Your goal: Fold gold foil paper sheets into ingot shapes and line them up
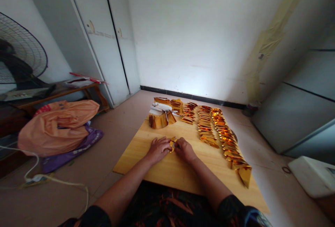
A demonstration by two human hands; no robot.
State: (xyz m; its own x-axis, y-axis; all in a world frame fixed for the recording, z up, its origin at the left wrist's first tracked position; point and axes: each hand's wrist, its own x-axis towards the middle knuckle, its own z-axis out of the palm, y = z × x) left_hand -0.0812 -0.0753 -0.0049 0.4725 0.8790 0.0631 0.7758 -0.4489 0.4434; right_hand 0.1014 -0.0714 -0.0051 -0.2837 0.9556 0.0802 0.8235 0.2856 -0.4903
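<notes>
Folding, seemingly, a small gold foil piece (171, 146) over the wooden board (167, 174), near foil sheets (158, 122); pinched it between left hand (157, 149) and right hand (185, 149), with fingers curled nearly closed. Likely called next for steady two-sided pressure.

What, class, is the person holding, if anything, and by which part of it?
A small piece of gold foil paper, held at opposite sides: the left hand at its left, the right hand at its right.
</notes>
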